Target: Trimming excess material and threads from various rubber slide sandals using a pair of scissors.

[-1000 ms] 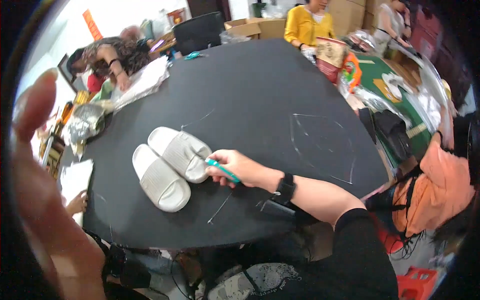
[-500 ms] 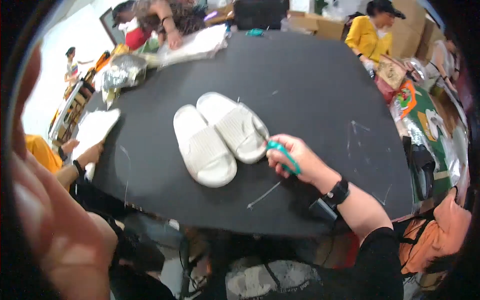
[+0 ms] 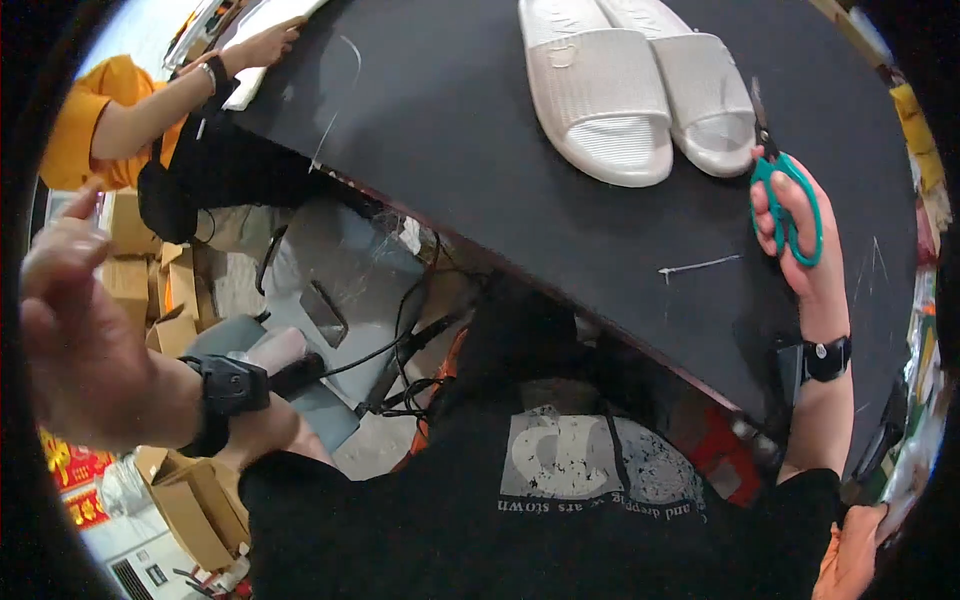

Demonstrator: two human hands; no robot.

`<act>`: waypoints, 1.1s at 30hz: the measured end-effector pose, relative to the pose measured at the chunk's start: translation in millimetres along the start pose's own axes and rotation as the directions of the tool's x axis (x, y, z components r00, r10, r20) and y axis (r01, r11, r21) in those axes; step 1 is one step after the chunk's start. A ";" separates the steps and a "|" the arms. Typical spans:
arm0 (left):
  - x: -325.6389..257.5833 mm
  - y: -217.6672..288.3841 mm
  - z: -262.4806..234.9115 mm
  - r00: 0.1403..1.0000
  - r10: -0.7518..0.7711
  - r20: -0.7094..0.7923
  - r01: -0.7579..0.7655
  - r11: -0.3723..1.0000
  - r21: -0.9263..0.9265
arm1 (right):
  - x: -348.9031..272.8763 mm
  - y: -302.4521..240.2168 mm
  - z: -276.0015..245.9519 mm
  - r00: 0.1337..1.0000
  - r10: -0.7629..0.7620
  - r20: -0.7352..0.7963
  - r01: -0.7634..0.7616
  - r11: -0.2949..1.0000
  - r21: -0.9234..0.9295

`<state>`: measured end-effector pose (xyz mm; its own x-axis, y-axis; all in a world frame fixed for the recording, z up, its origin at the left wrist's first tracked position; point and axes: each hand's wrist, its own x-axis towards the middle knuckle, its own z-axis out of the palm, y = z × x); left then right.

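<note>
The right hand point(image 3: 797, 212) has its grip wrapped round teal-handled scissors point(image 3: 772, 168) just beside the off-white slippers point(image 3: 600, 90) on the black bench point(image 3: 450, 140), while the raised left hand point(image 3: 95, 340), blurred at the view's edge, seems loosely spread.

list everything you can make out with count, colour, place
Broad flat table: 1, black, top centre to right
Ridged slide sandals: 2, pale grey, on the table
Metal scissors: 1, green loop handles, right of the sandals
Thin strands or marks: several, white, on the table
Flat sheets: count unclear, white, top left
Co-worker's sleeve: 1, orange-yellow, upper left
Cardboard boxes: several, brown, left side
Cloth: 1, orange, lower right edge
Wristbands: 2, black, one per wrist
Printed shirt: 1, black, bottom
Left hand: 1, bare, raised, left edge
Right hand: 1, bare, right, holding the scissors
</note>
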<state>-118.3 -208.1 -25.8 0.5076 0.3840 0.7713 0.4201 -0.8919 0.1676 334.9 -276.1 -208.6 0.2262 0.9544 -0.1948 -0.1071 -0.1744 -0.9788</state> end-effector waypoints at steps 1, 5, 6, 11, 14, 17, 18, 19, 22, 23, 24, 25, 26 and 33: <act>-26.2 -6.9 -23.0 0.986 -0.118 0.120 0.108 0.991 0.081 | 0.5 2.5 2.0 1.000 0.005 -0.010 -0.005 1.000 0.009; -74.3 6.0 26.0 0.858 -0.439 -0.268 0.419 0.898 -0.133 | 1.0 -0.1 5.7 1.000 0.016 -0.001 -0.016 1.000 0.013; -84.0 2.7 40.8 0.818 -0.532 -0.219 0.495 0.845 -0.201 | 1.8 0.8 4.9 1.000 0.015 0.005 -0.015 1.000 0.012; -95.8 9.8 132.1 0.663 -0.746 0.069 0.713 0.600 -0.364 | -1.9 -4.3 1.8 0.998 0.023 -0.058 -0.022 1.000 0.006; -84.7 7.8 177.2 0.684 -0.712 0.159 0.712 0.605 -0.356 | 3.2 -5.1 -1.4 0.997 0.042 -0.059 -0.041 0.999 0.029; -60.1 -5.3 198.6 0.812 -0.553 0.187 0.582 0.742 -0.334 | 6.3 -8.0 1.7 0.999 0.044 0.015 -0.045 0.993 0.107; -48.3 -5.9 205.7 0.846 -0.504 0.172 0.533 0.810 -0.246 | 6.9 -10.1 1.1 0.999 0.043 0.022 -0.045 0.994 0.104; -37.0 -7.2 215.5 0.877 -0.453 0.158 0.476 0.865 -0.160 | 7.8 -10.9 -0.4 0.999 0.045 0.025 -0.047 0.994 0.099; -14.4 -8.8 237.6 0.919 -0.359 0.164 0.377 0.921 -0.098 | 4.6 -9.5 -0.2 0.997 0.047 0.057 -0.052 0.994 0.092; -6.7 -9.9 247.7 0.931 -0.323 0.169 0.332 0.943 -0.031 | 3.2 -10.6 -1.9 0.996 0.063 0.063 -0.068 0.994 0.089; 1.1 -12.6 258.0 0.942 -0.277 0.192 0.279 0.960 0.018 | 2.6 -9.2 -5.3 0.996 0.057 0.065 -0.062 0.994 0.086; 9.7 -12.9 264.3 0.955 -0.221 0.200 0.230 0.973 -0.022 | 3.9 -5.9 -8.5 0.997 0.052 0.064 -0.057 0.995 0.085; 21.7 -10.9 277.3 0.928 -0.252 0.275 0.270 0.962 -0.029 | 5.0 -1.4 -16.4 0.994 0.059 0.087 -0.071 0.987 0.142; 69.2 -18.4 297.3 0.789 -0.296 0.538 0.351 0.937 0.001 | 18.7 4.3 -11.0 0.979 -0.083 0.184 0.070 0.995 0.078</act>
<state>132.7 -94.1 -158.0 0.6812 0.6956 0.2282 0.5723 -0.7004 0.4266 349.4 -261.7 -217.1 0.0526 0.9938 -0.0980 -0.1662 -0.0880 -0.9822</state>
